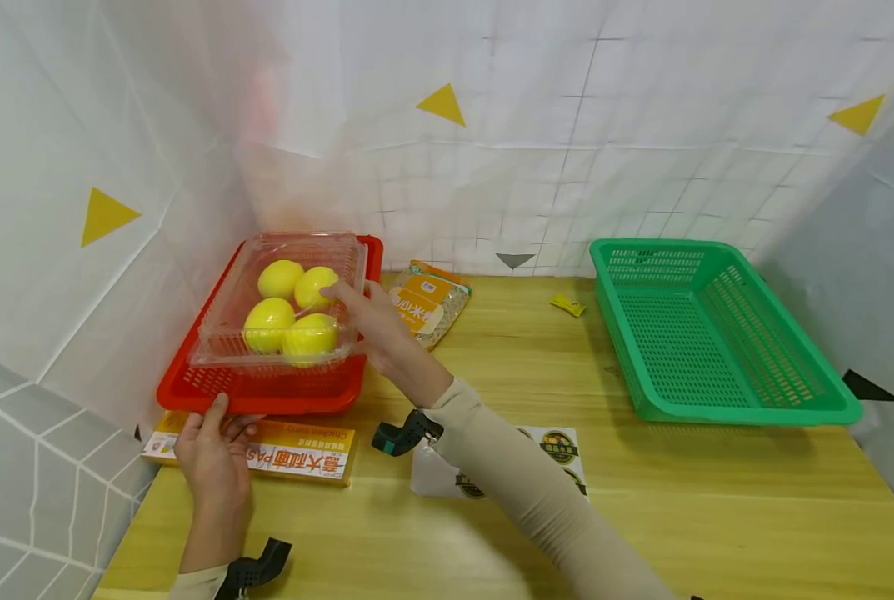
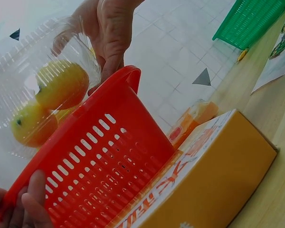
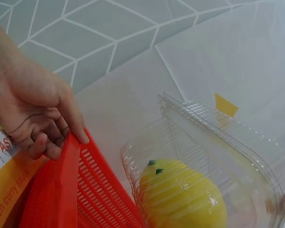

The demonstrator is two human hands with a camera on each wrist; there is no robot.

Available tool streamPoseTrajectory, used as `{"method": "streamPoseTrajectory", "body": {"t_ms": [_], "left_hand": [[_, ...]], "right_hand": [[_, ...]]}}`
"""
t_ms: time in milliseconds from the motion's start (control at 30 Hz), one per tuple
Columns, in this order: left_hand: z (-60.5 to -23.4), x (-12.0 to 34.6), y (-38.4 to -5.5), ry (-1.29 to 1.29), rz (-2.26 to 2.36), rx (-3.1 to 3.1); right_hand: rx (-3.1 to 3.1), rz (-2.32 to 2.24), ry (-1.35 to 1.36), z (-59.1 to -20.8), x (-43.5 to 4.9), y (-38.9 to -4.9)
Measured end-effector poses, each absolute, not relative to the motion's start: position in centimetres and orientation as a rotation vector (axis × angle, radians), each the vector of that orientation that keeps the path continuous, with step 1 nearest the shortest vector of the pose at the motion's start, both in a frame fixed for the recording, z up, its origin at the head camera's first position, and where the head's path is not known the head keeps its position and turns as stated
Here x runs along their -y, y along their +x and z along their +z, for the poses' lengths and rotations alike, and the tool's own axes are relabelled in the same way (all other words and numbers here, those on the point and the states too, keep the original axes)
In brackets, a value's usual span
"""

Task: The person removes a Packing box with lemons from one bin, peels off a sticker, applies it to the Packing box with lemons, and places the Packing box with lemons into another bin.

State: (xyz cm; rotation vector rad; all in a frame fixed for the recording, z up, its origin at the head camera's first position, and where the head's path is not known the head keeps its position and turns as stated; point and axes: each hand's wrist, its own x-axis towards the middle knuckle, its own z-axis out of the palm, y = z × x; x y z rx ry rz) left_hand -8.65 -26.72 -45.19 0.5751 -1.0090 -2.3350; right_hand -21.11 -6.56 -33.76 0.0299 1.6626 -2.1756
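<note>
A clear plastic clamshell box [image 1: 217,343] with several yellow lemons [image 1: 269,325] inside is held over the red basket [image 1: 267,402]. My right hand [image 1: 387,329] grips the box by its right side. In the left wrist view, the box [image 2: 19,76] is tilted above the basket's rim. My left hand [image 1: 217,454] holds the front rim of the red basket. The right wrist view shows the left thumb over the rim and the other fingers curled below it on the outside.
An orange pasta box [image 1: 304,454] lies before the red basket. Behind the right hand is a bag of grain [image 1: 427,300]. A small yellow packet [image 1: 568,305] lies near the green basket [image 1: 739,412]. A sticker sheet [image 1: 562,454] is partly hidden under the right forearm.
</note>
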Motion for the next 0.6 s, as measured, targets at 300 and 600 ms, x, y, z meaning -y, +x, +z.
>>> {"method": "streamPoseTrajectory", "body": {"t_ms": [300, 600], "left_hand": [[-45.0, 26.7, -8.6, 0.566, -2.324, 1.018], [-45.1, 26.8, -8.5, 0.579, -2.331, 1.0]], "right_hand": [[-1.629, -2.215, 0.041, -33.6, 5.8, -20.5], [-1.665, -2.201, -0.001, -34.0, 5.0, -20.0]]}}
